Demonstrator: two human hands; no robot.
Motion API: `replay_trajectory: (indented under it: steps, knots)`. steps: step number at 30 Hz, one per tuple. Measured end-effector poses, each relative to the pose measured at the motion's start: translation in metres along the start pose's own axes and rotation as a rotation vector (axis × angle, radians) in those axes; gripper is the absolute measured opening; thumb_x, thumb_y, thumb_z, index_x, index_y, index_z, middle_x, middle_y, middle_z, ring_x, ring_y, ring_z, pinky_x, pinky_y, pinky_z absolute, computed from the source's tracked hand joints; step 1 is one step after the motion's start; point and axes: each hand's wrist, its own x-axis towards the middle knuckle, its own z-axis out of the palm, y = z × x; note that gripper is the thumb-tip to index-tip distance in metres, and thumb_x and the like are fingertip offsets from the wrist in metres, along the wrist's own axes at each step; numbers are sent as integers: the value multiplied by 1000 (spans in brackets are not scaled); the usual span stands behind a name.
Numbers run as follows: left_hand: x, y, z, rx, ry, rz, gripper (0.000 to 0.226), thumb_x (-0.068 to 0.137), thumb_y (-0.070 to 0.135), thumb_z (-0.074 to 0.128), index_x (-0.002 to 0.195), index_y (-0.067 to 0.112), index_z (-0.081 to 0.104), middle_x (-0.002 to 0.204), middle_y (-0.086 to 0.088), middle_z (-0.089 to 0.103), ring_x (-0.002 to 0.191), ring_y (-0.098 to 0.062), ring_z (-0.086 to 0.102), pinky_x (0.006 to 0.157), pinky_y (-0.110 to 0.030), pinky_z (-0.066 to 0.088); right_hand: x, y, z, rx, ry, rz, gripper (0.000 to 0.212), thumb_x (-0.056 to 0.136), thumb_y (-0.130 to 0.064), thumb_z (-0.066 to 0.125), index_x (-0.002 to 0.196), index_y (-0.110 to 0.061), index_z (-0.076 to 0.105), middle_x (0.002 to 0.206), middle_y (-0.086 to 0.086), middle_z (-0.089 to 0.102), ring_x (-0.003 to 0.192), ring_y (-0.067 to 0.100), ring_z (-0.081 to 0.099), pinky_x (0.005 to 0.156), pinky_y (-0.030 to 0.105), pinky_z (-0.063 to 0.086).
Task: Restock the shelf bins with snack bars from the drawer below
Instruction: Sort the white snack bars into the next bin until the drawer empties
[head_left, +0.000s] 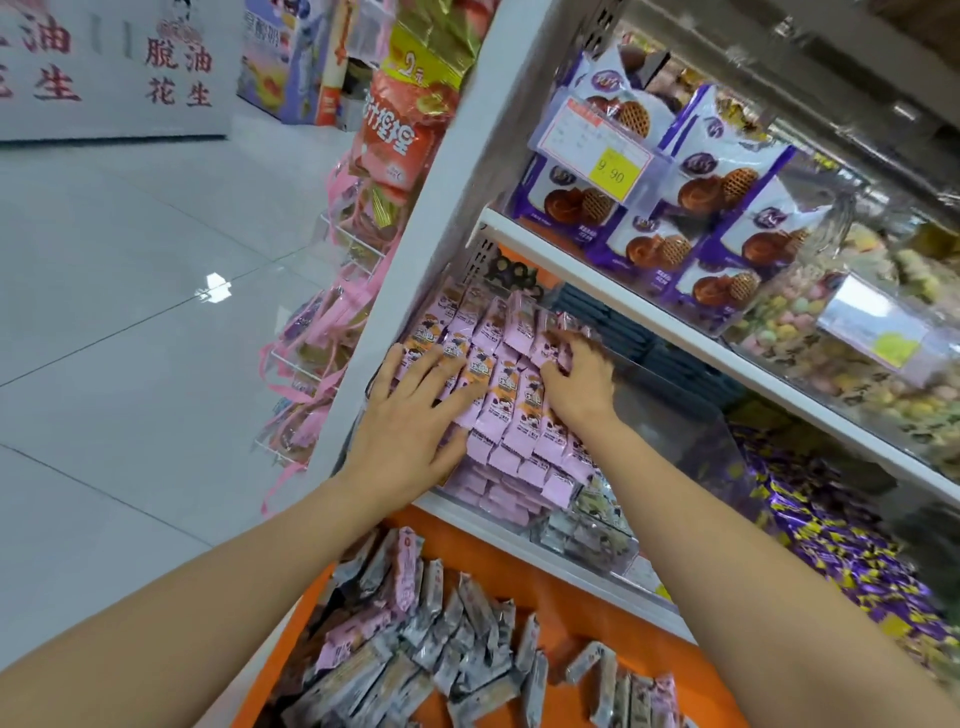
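My left hand (410, 410) lies flat with its fingers spread wide, palm pressing down on the pink snack bars (498, 400) at the near left of the stack. My right hand (584, 384) is just to the right of it, fingers curled in and gripping a few of the same bars at the far right of the stack; the fingertips are tucked under the wrappers, so I cannot tell how many they hold.

The bars stand in tight overlapping rows in a clear shelf bin (675, 431), at the left end of the middle shelf. The right part of that bin shows bare clear plastic.

Below and nearer to me, the orange drawer (524, 582) stands open. Loose bars in grey and pink wrappers (415, 649) are heaped across it, thickest at the left.

On the shelf above, purple waffle bags (727, 171) are stacked behind a yellow price tag (613, 169). Right of my bin lies a heap of purple and yellow sweets (831, 551). Left of the shelf unit, pink packets (311, 364) hang on a wire rack above the grey tiled floor (130, 312).
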Motion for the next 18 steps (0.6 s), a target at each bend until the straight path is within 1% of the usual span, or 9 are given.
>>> replay_trajectory:
  steps: [3, 5, 7, 9, 11, 13, 14, 16, 18]
  knots:
    - [-4, 6, -3, 13, 17, -14, 49, 89, 30, 52, 138, 23, 52, 150, -7, 42, 142, -30, 32, 120, -50, 8, -5, 3, -2, -23, 22, -25, 45, 94, -24, 55, 138, -24, 49, 136, 6, 52, 131, 31, 39, 113, 46, 28]
    - [-7, 14, -6, 22, 30, -7, 50, 88, 29, 49, 138, 22, 51, 148, -10, 42, 138, -31, 33, 114, -48, 15, -11, 6, -4, -38, 65, -69, 44, 91, -24, 55, 136, -25, 51, 133, 3, 54, 129, 26, 41, 112, 42, 27]
    - [-11, 24, -7, 33, 43, 18, 48, 87, 28, 47, 134, 20, 53, 139, -12, 47, 128, -32, 38, 102, -45, 24, -21, 12, -6, 1, 100, -96, 43, 91, -21, 56, 133, -25, 53, 132, 0, 53, 127, 22, 40, 109, 37, 23]
    - [-15, 35, -8, 27, 54, 61, 44, 84, 26, 46, 126, 17, 57, 127, -12, 51, 116, -31, 43, 92, -42, 27, -35, 19, -9, 91, 120, -146, 39, 91, -19, 57, 130, -24, 55, 134, -2, 52, 128, 20, 38, 108, 35, 23]
    - [-21, 45, -6, 7, 36, 124, 38, 82, 24, 45, 117, 15, 57, 116, -9, 51, 106, -28, 44, 85, -40, 30, -53, 29, -11, 180, 141, -222, 35, 91, -15, 57, 124, -25, 58, 130, -3, 53, 125, 17, 40, 108, 36, 28]
    - [-31, 54, -1, -12, -26, 194, 29, 81, 22, 44, 106, 14, 54, 106, -8, 51, 96, -26, 43, 78, -39, 34, -76, 41, -13, 289, 141, -308, 31, 89, -11, 53, 117, -23, 61, 116, -4, 55, 115, 16, 47, 99, 37, 41]
    - [-36, 57, 3, -16, -70, 227, 24, 81, 22, 44, 102, 14, 51, 102, -7, 51, 90, -25, 42, 74, -38, 36, -87, 48, -13, 332, 140, -357, 30, 88, -10, 52, 114, -20, 63, 111, -4, 56, 110, 17, 51, 94, 36, 44]
    - [-48, 62, 12, -30, -174, 267, 16, 81, 22, 45, 96, 15, 47, 93, -4, 50, 80, -23, 43, 66, -35, 37, -111, 63, -12, 371, 138, -431, 28, 85, -8, 50, 108, -15, 65, 106, -2, 58, 104, 15, 54, 92, 31, 45]
    - [-64, 64, 24, -59, -275, 264, 12, 81, 21, 51, 92, 17, 52, 87, -2, 52, 74, -21, 47, 62, -31, 38, -131, 80, -7, 376, 165, -477, 25, 84, -8, 49, 103, -10, 66, 105, 3, 60, 104, 13, 54, 92, 24, 43]
